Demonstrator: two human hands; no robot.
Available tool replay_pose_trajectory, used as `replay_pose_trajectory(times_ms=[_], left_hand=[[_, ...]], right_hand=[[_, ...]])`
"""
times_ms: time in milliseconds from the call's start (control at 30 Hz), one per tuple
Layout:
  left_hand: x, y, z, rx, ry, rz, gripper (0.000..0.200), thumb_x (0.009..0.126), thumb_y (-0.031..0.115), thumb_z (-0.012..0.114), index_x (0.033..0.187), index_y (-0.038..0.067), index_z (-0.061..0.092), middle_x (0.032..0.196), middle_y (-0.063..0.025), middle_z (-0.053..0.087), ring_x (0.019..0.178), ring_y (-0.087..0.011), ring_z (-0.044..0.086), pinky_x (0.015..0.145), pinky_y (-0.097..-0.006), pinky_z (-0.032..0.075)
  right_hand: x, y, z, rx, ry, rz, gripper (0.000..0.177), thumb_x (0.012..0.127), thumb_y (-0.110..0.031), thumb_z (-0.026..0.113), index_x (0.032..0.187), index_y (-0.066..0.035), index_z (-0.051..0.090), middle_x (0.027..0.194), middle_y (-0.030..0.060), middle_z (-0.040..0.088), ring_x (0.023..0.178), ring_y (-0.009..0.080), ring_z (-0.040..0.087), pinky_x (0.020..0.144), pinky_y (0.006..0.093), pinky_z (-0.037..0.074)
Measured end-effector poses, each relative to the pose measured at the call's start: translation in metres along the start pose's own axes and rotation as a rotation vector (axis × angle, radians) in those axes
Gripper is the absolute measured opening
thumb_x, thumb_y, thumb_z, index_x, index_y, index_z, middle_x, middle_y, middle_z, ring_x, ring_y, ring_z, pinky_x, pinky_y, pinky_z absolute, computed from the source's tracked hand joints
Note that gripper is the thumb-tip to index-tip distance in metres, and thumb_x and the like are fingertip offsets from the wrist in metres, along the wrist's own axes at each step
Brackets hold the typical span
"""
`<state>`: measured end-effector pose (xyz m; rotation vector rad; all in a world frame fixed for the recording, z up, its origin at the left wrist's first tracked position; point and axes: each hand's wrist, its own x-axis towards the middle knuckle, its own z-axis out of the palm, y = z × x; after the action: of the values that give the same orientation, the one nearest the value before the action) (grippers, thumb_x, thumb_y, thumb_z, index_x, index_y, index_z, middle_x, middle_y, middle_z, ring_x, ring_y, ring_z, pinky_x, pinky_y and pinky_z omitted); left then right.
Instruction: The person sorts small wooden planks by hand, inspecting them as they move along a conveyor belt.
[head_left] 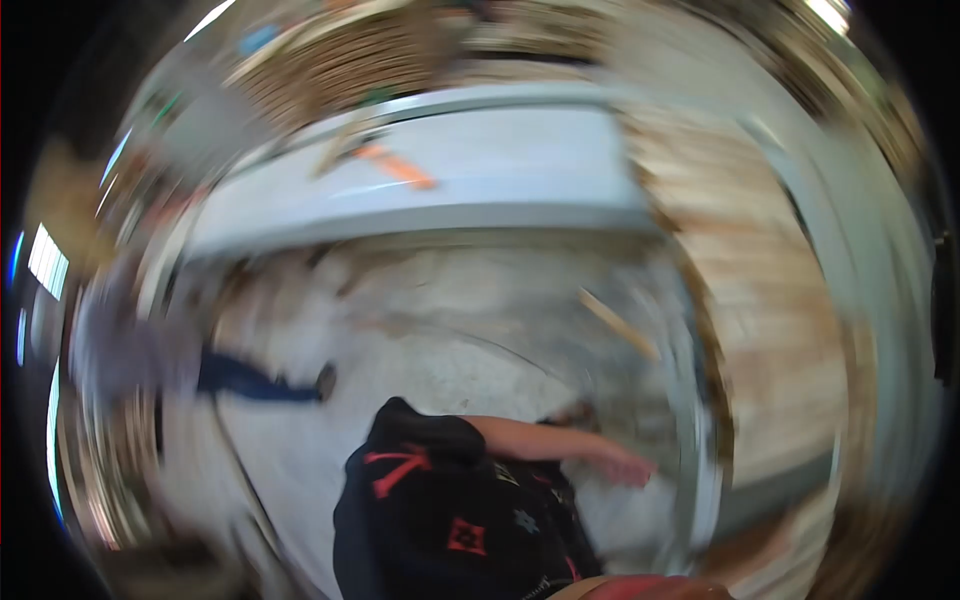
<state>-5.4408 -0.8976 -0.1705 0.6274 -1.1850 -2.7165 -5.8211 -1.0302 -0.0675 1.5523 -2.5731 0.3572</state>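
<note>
My left arm reaches out from a black printed shirt (pixel 450 500) toward the right. My left hand (pixel 625 465) hangs over the concrete floor, nearest the low edge of the plank-topped stack; its fingers are smeared by motion, and nothing plainly shows in it. At the bottom edge my right hand (pixel 755 555) is a blurred skin-coloured streak beside the wood, so I cannot tell how its fingers lie. A narrow wooden strip (pixel 618 325) lies on the floor beyond my left hand.
A long pale table (pixel 520 150) stands ahead with an orange object (pixel 397 166) on it. Wooden planks (pixel 765 300) run along the right. Another person (pixel 140 345) in dark trousers is at the left. Stacked wood (pixel 340 65) stands behind the table.
</note>
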Motion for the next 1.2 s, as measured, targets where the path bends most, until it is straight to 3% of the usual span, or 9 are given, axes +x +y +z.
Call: replay_pose_trajectory(times_ms=[100, 200, 333, 433, 533, 633, 667, 900, 1200], left_hand=[[0.032, -0.021, 0.042, -0.073, -0.251, -0.069, 0.071, 0.102, 0.062, 0.031, 0.145, 0.008, 0.046, 0.144, -0.0071, 0.052, 0.134, -0.0226, 0.047, 0.111, -0.0416, 0.036], [0.053, -0.004, 0.115, -0.369, -0.175, -0.173, 0.09, 0.096, 0.073, 0.022, 0.146, 0.002, 0.044, 0.144, -0.0128, 0.051, 0.133, -0.0265, 0.046, 0.114, -0.0412, 0.028], [0.057, -0.009, 0.163, -0.826, -0.29, -0.151, 0.095, 0.089, 0.08, 0.033, 0.15, 0.007, 0.035, 0.148, -0.0127, 0.046, 0.135, -0.0321, 0.046, 0.114, -0.0472, 0.033], [0.04, -0.009, 0.18, -0.613, -0.282, -0.01, 0.09, 0.091, 0.078, 0.031, 0.151, 0.011, 0.034, 0.148, -0.0137, 0.046, 0.134, -0.0324, 0.047, 0.111, -0.0474, 0.039], [0.031, -0.023, 0.163, -0.545, -0.14, -0.048, 0.088, 0.092, 0.077, 0.03, 0.152, 0.013, 0.033, 0.145, -0.0168, 0.048, 0.131, -0.0347, 0.05, 0.109, -0.0485, 0.042], [0.003, -0.011, 0.159, -0.361, -0.06, -0.127, 0.094, 0.089, 0.082, 0.024, 0.152, 0.012, 0.032, 0.144, -0.0166, 0.049, 0.132, -0.0359, 0.05, 0.109, -0.0516, 0.043], [-0.001, -0.013, 0.154, -0.46, -0.22, -0.143, 0.095, 0.089, 0.082, 0.024, 0.154, 0.013, 0.029, 0.147, -0.0184, 0.046, 0.133, -0.0396, 0.048, 0.109, -0.0575, 0.041], [-0.034, -0.024, 0.139, -0.553, -0.206, -0.264, 0.09, 0.094, 0.075, 0.025, 0.154, 0.008, 0.029, 0.148, -0.0181, 0.045, 0.132, -0.0344, 0.05, 0.111, -0.0494, 0.04], [-0.04, -0.033, 0.125, -0.462, -0.114, -0.287, 0.085, 0.096, 0.07, 0.032, 0.152, 0.006, 0.033, 0.148, -0.0181, 0.046, 0.131, -0.0346, 0.051, 0.109, -0.0488, 0.041]], right_hand=[[-0.089, 0.1, -0.025, -0.11, -0.041, 0.226, 0.063, 0.084, -0.038, 0.072, 0.131, 0.001, 0.056, 0.123, 0.0189, 0.063, 0.12, 0.0387, 0.057, 0.099, 0.048, 0.048], [-0.172, -0.037, -0.13, 0.019, -0.033, 0.724, 0.059, 0.076, -0.048, 0.071, 0.114, -0.003, 0.065, 0.117, 0.0214, 0.064, 0.11, 0.038, 0.063, 0.092, 0.052, 0.05], [-0.247, -0.064, -0.105, -0.054, 0.175, 0.513, 0.093, 0.073, -0.055, 0.077, 0.138, 0.002, 0.042, 0.112, 0.0225, 0.06, 0.102, 0.0423, 0.062, 0.083, 0.0543, 0.051], [-0.279, -0.073, -0.118, 0.027, 0.118, 0.49, 0.096, 0.076, -0.056, 0.074, 0.142, 0.003, 0.039, 0.115, 0.0237, 0.058, 0.106, 0.0416, 0.06, 0.085, 0.0515, 0.051], [-0.308, -0.063, -0.126, 0.324, 0.106, 0.443, 0.087, 0.082, -0.051, 0.069, 0.142, 0.005, 0.04, 0.12, 0.0231, 0.059, 0.108, 0.0373, 0.061, 0.089, 0.0484, 0.05], [-0.327, -0.034, -0.12, 1.057, 0.053, 0.526, 0.07, 0.09, -0.045, 0.065, 0.141, 0.001, 0.046, 0.111, 0.0226, 0.066, 0.1, 0.0322, 0.066, 0.087, 0.0404, 0.052], [-0.335, -0.032, -0.119, 1.121, 0.01, 0.541, 0.066, 0.092, -0.043, 0.064, 0.14, 0.0, 0.048, 0.109, 0.0218, 0.067, 0.098, 0.0297, 0.067, 0.086, 0.0382, 0.052], [-0.377, -0.028, -0.097, 1.465, 0.008, 0.61, 0.056, 0.098, -0.03, 0.064, 0.145, -0.005, 0.048, 0.095, 0.0073, 0.068, 0.085, 0.0101, 0.062, 0.074, 0.0243, 0.049], [-0.377, -0.041, -0.099, 1.539, 0.068, 0.63, 0.055, 0.097, -0.025, 0.066, 0.144, -0.003, 0.048, 0.094, 0.0076, 0.067, 0.083, 0.0099, 0.062, 0.074, 0.0256, 0.049]])
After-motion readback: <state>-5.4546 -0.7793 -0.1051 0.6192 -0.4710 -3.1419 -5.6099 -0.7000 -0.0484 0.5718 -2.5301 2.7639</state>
